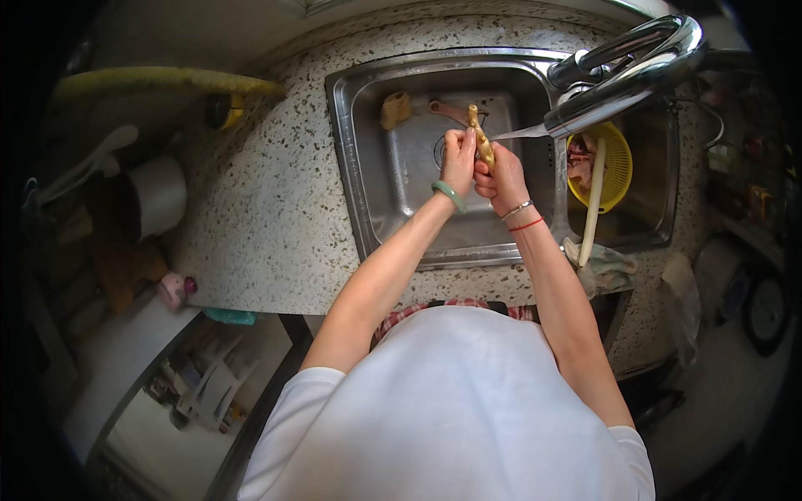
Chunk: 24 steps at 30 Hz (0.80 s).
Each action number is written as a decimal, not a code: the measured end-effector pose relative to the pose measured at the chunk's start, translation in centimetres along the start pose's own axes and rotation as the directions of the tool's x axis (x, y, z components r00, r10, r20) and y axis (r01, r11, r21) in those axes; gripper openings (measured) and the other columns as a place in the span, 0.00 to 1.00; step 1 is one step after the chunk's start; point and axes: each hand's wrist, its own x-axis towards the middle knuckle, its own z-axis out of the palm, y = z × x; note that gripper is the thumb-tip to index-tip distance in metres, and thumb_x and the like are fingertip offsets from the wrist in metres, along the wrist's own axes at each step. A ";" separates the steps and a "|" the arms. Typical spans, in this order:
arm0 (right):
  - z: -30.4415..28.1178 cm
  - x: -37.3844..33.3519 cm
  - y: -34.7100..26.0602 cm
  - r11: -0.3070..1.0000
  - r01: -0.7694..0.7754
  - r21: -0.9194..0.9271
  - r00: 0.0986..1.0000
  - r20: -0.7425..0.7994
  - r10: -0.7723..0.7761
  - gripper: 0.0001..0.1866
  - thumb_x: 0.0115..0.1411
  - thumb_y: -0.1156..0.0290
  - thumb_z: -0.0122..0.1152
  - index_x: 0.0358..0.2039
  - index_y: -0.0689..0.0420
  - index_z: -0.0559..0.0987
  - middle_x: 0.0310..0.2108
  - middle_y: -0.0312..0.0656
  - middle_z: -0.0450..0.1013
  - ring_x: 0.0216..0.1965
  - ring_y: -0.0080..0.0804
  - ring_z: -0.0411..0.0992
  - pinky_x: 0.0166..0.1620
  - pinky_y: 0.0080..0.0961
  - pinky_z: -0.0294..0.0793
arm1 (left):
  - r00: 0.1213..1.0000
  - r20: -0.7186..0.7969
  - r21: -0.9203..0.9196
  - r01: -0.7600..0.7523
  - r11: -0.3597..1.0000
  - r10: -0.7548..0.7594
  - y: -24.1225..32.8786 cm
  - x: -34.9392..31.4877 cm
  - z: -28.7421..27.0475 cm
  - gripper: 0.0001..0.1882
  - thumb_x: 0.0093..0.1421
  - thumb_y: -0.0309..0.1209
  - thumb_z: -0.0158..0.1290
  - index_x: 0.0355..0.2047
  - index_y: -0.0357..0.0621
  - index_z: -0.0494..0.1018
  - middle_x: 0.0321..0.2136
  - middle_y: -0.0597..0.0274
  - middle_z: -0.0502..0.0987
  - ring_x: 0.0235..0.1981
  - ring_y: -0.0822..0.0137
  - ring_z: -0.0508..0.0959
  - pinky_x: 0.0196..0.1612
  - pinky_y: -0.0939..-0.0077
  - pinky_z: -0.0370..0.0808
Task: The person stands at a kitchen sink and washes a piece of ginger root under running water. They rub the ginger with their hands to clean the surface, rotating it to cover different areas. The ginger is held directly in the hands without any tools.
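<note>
Over the larger left basin of the steel sink (363, 192), my hands meet around a knobby, light-brown ginger root (482, 138). My right hand (503, 177) grips its lower end. My left hand (458, 157), above a green bangle, closes against its left side with the fingers along it. A thin stream of water (522, 132) runs from the chrome faucet (622, 83) onto the root. On the basin floor beyond my hands lies a tool with a pinkish handle (449, 110), its far part unclear. A yellowish-brown block (395, 110) rests near the basin's far left corner.
In the right basin stands a yellow basket (616, 171) with raw meat (578, 159). A long pale stick (594, 204) leans across it to the front edge, near a crumpled cloth (607, 267). Speckled countertop (259, 200) surrounds the sink; a pot (157, 196) stands at left.
</note>
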 end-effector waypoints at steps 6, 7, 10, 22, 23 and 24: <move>-2.2 0.5 -1.0 0.990 -0.122 0.076 0.979 0.176 0.107 0.18 0.62 0.61 0.34 0.17 0.53 0.61 0.10 0.29 0.55 0.07 0.16 0.46 0.10 0.14 0.42 | 0.955 0.162 -0.041 0.258 0.965 -0.248 2.9 -1.1 1.0 0.18 0.62 0.47 0.45 0.38 0.45 0.60 0.19 0.70 0.68 0.17 0.81 0.67 0.18 0.87 0.64; -2.1 0.6 -1.1 0.994 -0.098 0.056 0.985 0.147 0.089 0.17 0.61 0.61 0.34 0.17 0.52 0.61 0.10 0.29 0.55 0.07 0.16 0.47 0.10 0.15 0.42 | 0.937 0.177 -0.080 0.320 0.944 -0.302 3.5 -1.3 1.2 0.18 0.62 0.47 0.45 0.37 0.45 0.61 0.19 0.71 0.68 0.16 0.81 0.67 0.17 0.87 0.64; -1.7 0.7 -1.2 0.999 -0.049 -0.007 0.996 0.069 0.050 0.16 0.60 0.62 0.35 0.17 0.51 0.61 0.10 0.29 0.55 0.07 0.16 0.48 0.10 0.16 0.42 | 0.921 0.158 -0.096 0.374 0.922 -0.357 3.7 -1.3 1.8 0.19 0.61 0.50 0.46 0.32 0.46 0.63 0.18 0.71 0.68 0.14 0.80 0.66 0.14 0.85 0.60; -1.4 0.4 0.2 0.999 0.047 0.003 0.998 0.030 -0.047 0.13 0.63 0.60 0.37 0.25 0.52 0.63 0.13 0.29 0.58 0.09 0.15 0.48 0.11 0.14 0.45 | 0.981 0.085 0.664 -0.188 0.724 0.177 3.0 -0.3 0.5 0.21 0.64 0.44 0.37 0.28 0.39 0.69 0.21 0.42 0.73 0.27 0.41 0.73 0.30 0.54 0.67; -1.5 0.4 0.4 0.989 0.109 -0.103 0.994 -0.021 -0.111 0.13 0.63 0.60 0.37 0.25 0.53 0.64 0.13 0.31 0.59 0.09 0.18 0.51 0.11 0.16 0.48 | 0.978 0.105 0.655 -0.203 0.728 0.179 3.1 -0.5 0.3 0.19 0.65 0.42 0.35 0.29 0.39 0.68 0.22 0.42 0.73 0.28 0.41 0.73 0.30 0.52 0.66; -1.5 0.4 0.5 0.964 0.162 -0.212 0.982 -0.064 -0.180 0.13 0.64 0.60 0.38 0.26 0.54 0.64 0.13 0.33 0.60 0.09 0.21 0.54 0.12 0.19 0.51 | 0.977 0.107 0.647 -0.209 0.733 0.184 3.2 -0.7 0.2 0.19 0.65 0.42 0.35 0.29 0.39 0.68 0.23 0.42 0.73 0.28 0.41 0.73 0.31 0.52 0.66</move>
